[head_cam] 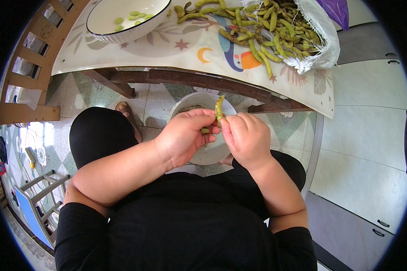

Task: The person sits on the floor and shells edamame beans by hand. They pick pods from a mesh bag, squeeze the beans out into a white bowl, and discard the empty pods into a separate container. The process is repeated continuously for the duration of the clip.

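Between the fingertips of both hands stands a yellow-green soybean pod [218, 106], roughly upright. My left hand [194, 133] pinches it from the left, and another pod [205, 130] shows by its lower fingers. My right hand [246, 137] grips the lower end with thumb and forefinger. Below the hands is a round white bucket [179, 105] with dark bits inside. On the table, a white ribbed bowl [135, 33] with a dark rim holds several shelled green beans [134, 13]. A heap of pods [274, 27] spills from a white woven sack [330, 50].
The table [156, 56] has a patterned cover and a dark wooden frame. A wooden slatted chair [27, 113] is at the left, a blue-topped stool [32, 216] at the lower left. Pale cabinets [363, 135] line the right. A purple bag [337, 12] lies beyond the sack.
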The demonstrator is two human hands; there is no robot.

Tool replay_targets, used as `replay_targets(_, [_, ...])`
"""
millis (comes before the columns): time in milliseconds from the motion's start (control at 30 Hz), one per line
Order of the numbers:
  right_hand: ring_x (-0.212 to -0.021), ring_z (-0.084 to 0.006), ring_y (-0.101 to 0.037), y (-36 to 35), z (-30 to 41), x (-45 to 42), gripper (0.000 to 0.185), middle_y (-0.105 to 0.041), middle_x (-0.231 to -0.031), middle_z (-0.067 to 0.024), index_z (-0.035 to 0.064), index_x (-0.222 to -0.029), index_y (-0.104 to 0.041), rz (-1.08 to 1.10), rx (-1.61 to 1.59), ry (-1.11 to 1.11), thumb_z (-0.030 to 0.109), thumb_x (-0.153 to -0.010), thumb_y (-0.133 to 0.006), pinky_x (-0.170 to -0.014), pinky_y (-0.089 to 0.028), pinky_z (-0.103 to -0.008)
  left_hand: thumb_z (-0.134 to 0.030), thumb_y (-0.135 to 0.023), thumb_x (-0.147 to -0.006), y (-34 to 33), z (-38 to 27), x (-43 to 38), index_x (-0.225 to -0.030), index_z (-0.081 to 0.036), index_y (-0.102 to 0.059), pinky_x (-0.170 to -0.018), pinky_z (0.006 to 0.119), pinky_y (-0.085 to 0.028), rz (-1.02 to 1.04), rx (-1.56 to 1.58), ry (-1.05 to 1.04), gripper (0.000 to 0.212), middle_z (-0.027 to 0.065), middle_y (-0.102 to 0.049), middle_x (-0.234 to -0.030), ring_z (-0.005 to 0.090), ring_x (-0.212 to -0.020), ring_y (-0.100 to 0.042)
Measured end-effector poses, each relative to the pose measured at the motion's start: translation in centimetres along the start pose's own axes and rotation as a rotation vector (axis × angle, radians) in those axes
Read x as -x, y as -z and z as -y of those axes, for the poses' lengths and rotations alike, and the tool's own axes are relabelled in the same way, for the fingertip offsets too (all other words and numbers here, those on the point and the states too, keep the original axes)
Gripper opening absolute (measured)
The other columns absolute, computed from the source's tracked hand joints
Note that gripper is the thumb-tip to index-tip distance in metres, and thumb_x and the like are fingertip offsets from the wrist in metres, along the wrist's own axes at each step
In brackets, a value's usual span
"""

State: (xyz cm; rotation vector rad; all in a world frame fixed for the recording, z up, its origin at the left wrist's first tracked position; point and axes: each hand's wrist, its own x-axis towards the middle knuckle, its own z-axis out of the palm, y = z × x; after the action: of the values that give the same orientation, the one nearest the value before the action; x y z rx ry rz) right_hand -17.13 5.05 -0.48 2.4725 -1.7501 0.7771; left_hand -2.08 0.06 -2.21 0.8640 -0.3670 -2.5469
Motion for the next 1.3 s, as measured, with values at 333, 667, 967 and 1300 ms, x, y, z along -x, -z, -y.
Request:
replay_targets(333, [-0.054,-0.0260,-0.051,0.1,0.1,0.0,0.014,-0.049,-0.061,-0.0065,0.0067,-0.067,-0.046,0.008,-0.096,-0.112,0.010,-0.072,-0.059,-0.047,-0.041,-0.0362,-0.010,-0.045,-0.086,-0.1,-0.1,0.1,-0.093,-0.003,-0.056,-0.067,0.023,-0.044,0.046,-0.043,0.000,0.014,0.0036,-0.058,-0.082,0.0115,-0.075,-0.054])
replay_targets(667, [-0.054,-0.0256,-0.052,0.0,0.3,0.5,0.013,-0.052,-0.061,-0.0089,0.0046,-0.070,-0.049,0.062,-0.237,-0.219,0.005,-0.067,-0.062,-0.048,-0.041,-0.0331,-0.004,-0.042,-0.080,0.2,0.1,-0.3,-0.091,-0.004,-0.051,-0.068,0.025,-0.044,0.007,0.022,0.075,0.014,0.0054,-0.054,-0.085,0.0128,-0.075,-0.052])
replay_targets(967, [-0.057,-0.0282,-0.054,1.4,-0.5,0.2,0.012,-0.055,-0.064,-0.0096,0.0051,-0.074,-0.054,0.025,-0.256,-0.415,0.012,-0.071,-0.063,-0.051,-0.042,-0.0356,-0.010,-0.045,-0.083,0.1,-0.7,-0.2,-0.087,-0.006,-0.051,-0.056,0.022,-0.037,-0.111,0.021,0.029,0.009,0.0002,-0.049,-0.075,0.0101,-0.065,-0.045])
replay_targets(1300, [-0.061,-0.0273,-0.055,3.4,-1.1,-1.0,0.012,-0.056,-0.066,-0.0099,0.0040,-0.073,-0.057,0.211,-0.282,-0.343,0.014,-0.071,-0.063,-0.054,-0.043,-0.0338,-0.025,-0.046,-0.088,0.2,-2.8,0.2,-0.082,-0.008,-0.051,-0.048,0.020,-0.030,-0.084,0.068,-0.064,0.018,-0.0036,-0.042,-0.065,0.0079,-0.056,-0.038])
